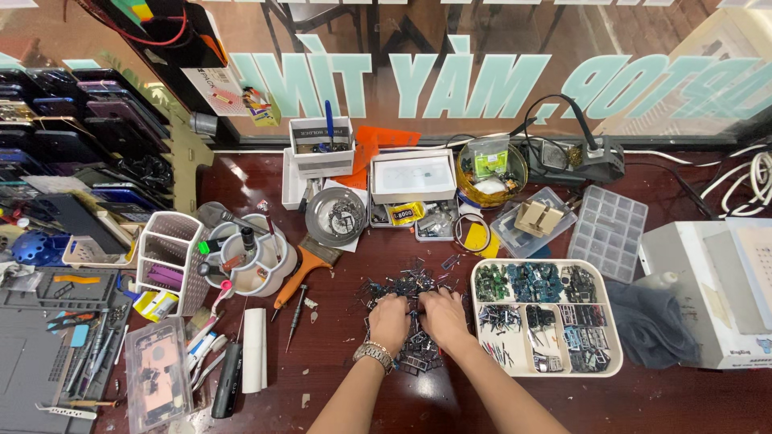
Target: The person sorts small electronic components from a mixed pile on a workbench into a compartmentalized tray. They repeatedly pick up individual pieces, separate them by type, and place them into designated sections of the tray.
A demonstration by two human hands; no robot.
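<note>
Both the left hand (389,320) and the right hand (442,315) lie curled on the pile of small dark metal parts (408,289), whether pinching any I cannot tell, with the cream divided plastic tray (547,371) at three o'clock and the small yellow label packet (406,213) at twelve o'clock.

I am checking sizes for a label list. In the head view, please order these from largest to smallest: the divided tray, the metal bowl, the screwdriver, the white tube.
1. Divided tray
2. Metal bowl
3. White tube and screwdriver: similar length; the tube is wider, so it looks larger.
</note>
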